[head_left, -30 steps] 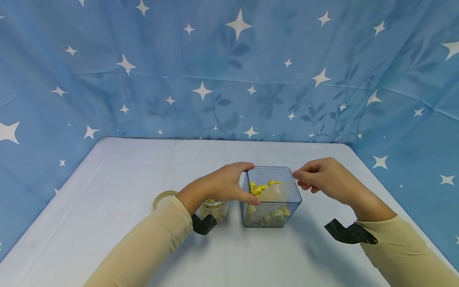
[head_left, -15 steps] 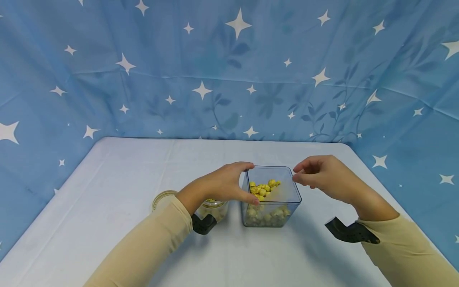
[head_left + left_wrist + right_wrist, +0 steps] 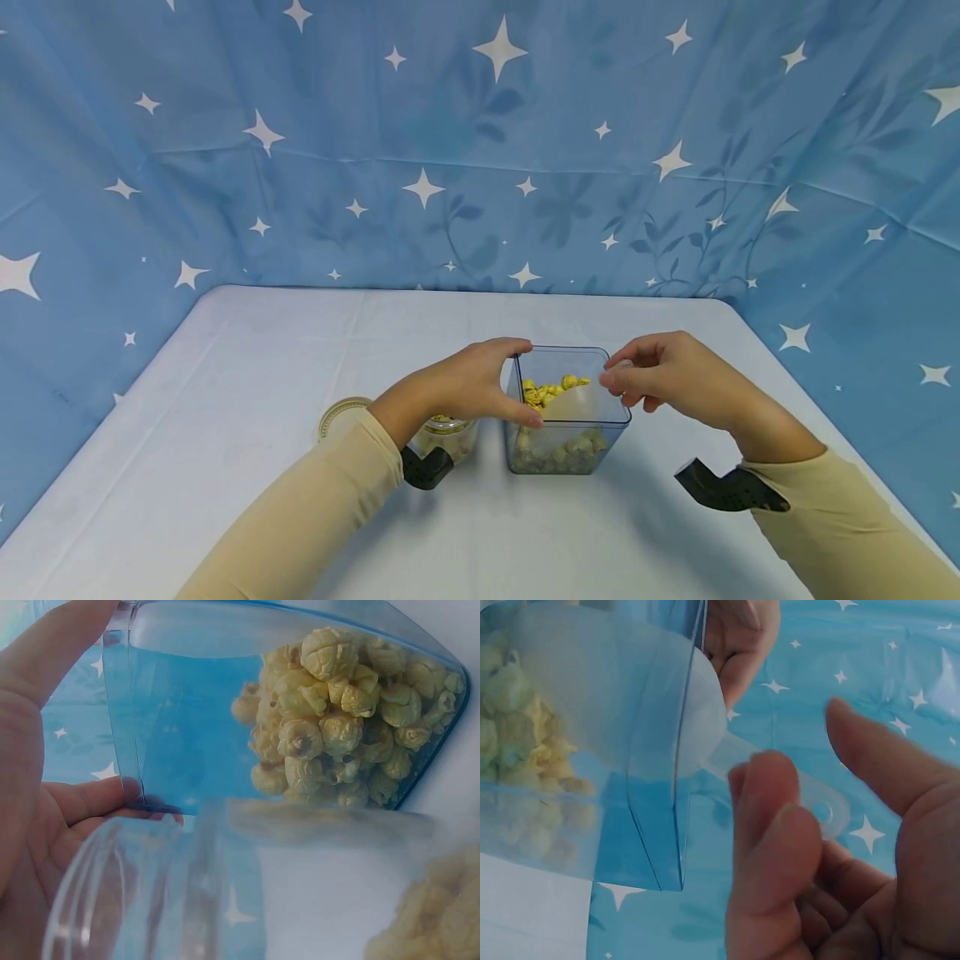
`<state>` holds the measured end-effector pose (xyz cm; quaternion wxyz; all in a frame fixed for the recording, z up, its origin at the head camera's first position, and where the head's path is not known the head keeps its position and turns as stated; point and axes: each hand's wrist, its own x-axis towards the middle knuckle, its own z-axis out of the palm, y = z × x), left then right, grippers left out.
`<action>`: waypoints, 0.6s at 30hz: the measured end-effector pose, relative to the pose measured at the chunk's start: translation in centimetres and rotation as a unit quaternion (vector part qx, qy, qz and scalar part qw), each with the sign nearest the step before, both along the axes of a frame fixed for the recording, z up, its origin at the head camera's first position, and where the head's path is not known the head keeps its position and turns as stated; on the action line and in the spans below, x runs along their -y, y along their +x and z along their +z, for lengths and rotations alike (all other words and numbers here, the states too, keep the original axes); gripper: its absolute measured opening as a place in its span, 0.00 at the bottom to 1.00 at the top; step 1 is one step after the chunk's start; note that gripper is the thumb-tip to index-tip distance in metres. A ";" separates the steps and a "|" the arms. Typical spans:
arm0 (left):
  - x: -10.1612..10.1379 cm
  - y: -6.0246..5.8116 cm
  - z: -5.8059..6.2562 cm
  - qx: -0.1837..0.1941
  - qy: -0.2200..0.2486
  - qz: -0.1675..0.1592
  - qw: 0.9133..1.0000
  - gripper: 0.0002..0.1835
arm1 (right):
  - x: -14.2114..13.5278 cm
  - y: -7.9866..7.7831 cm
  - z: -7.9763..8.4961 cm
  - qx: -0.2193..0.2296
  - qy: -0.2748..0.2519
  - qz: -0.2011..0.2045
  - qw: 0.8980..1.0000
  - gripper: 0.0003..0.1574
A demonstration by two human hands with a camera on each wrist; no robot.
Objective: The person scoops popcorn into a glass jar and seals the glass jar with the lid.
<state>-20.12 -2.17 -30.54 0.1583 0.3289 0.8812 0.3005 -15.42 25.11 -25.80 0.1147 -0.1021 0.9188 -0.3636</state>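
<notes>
Now the clear box (image 3: 585, 424) is gripped by the left hand (image 3: 461, 385), and the pale scoop (image 3: 576, 406), bowl inside beside the popcorn (image 3: 542, 393), is held by the right hand (image 3: 675, 385)!

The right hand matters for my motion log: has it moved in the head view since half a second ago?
Yes: against the far edge of the table, the right hand has shifted slightly left and toward the person.
</notes>
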 end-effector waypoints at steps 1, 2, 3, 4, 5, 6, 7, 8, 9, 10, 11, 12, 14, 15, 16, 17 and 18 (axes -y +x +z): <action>0.0 0.0 0.0 0.000 0.000 0.000 1.000 0.53 | 0.0 0.0 0.0 -0.005 0.003 -0.005 1.000 0.25; 0.0 0.0 0.0 0.000 0.000 -0.001 1.000 0.53 | 0.1 0.0 -0.1 -0.012 0.007 -0.010 1.000 0.25; 0.0 0.0 0.0 0.000 0.001 -0.001 1.000 0.53 | 0.1 0.0 -0.1 -0.021 0.011 -0.013 1.000 0.24; 0.0 0.0 0.0 0.001 0.001 -0.002 1.000 0.53 | 0.1 0.0 -0.1 -0.030 0.017 -0.016 0.999 0.24; 0.0 0.0 0.0 0.002 0.001 -0.002 1.000 0.53 | 0.1 0.1 -0.1 -0.041 0.024 -0.018 0.999 0.23; 0.0 0.0 0.0 0.004 0.002 -0.003 1.000 0.53 | 0.0 0.1 -0.1 -0.051 0.029 -0.019 0.998 0.23; 0.0 0.0 0.0 0.004 0.002 -0.003 1.000 0.53 | 0.0 0.1 0.0 -0.060 0.035 -0.019 0.997 0.22; 0.0 0.0 0.0 0.004 0.002 -0.003 1.000 0.53 | 0.0 0.1 0.1 -0.068 0.039 -0.017 0.997 0.22; 0.0 0.0 0.0 0.003 0.002 -0.004 1.000 0.53 | -0.1 0.2 0.2 -0.075 0.043 -0.016 0.996 0.21; 0.0 0.1 0.0 0.003 0.002 -0.004 1.000 0.53 | -0.1 0.2 0.4 -0.079 0.047 -0.013 0.996 0.21; 0.0 0.1 0.0 0.003 0.003 -0.004 1.000 0.53 | -0.1 0.2 0.5 -0.083 0.049 -0.011 0.995 0.20; 0.1 0.1 0.0 0.003 0.003 -0.004 1.000 0.53 | -0.1 0.2 0.7 -0.085 0.053 -0.010 0.995 0.19; 0.0 0.1 0.0 0.003 0.003 -0.005 1.000 0.53 | -0.1 0.3 1.0 -0.089 0.061 -0.006 0.994 0.18; 0.1 0.1 0.0 0.004 0.004 -0.005 1.000 0.53 | -0.2 0.4 1.2 -0.090 0.066 -0.005 0.994 0.17; 0.1 0.1 0.0 0.004 0.004 -0.005 1.000 0.53 | -0.2 0.4 1.3 -0.092 0.070 -0.005 0.993 0.16; 0.1 0.1 0.0 0.005 0.004 -0.005 1.000 0.53 | -0.2 0.5 1.4 -0.094 0.074 -0.006 0.993 0.15; 0.1 0.1 0.0 0.005 0.004 -0.004 1.000 0.53 | -0.2 0.5 1.5 -0.096 0.078 -0.007 0.992 0.15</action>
